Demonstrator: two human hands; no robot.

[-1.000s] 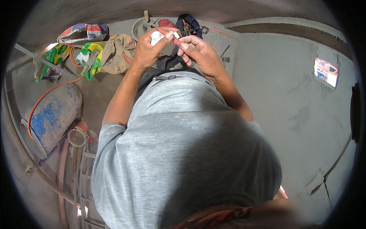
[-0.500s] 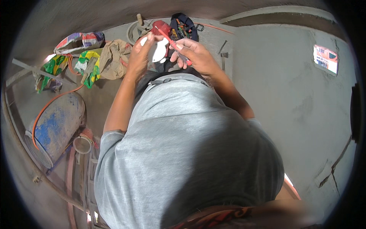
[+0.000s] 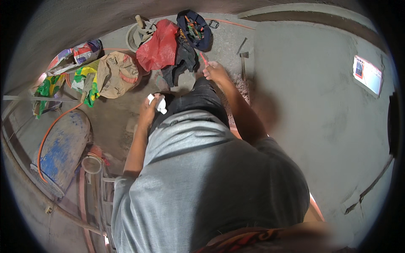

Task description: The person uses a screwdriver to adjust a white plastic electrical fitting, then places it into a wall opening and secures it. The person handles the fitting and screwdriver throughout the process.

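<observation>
Head view: crumpled red plastic bag (image 3: 157,47) is lying at 11 o'clock, open navy fabric tool bag (image 3: 206,37) sitting at 12; hatchet-like tool (image 3: 243,65) is resting at 1, scuffed blue drum (image 3: 63,145) lying at 9. Left hand (image 3: 148,110), 10 o'clock, is gripping a smooth, rounded white piece (image 3: 160,105). Right hand (image 3: 216,72), 12 o'clock, is grasping a slim red tool (image 3: 204,59), fingers hiding its near end.

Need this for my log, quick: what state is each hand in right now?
Left hand: closed, its grip holding a small white object.
Right hand: closed, holding a slim red tool.
</observation>
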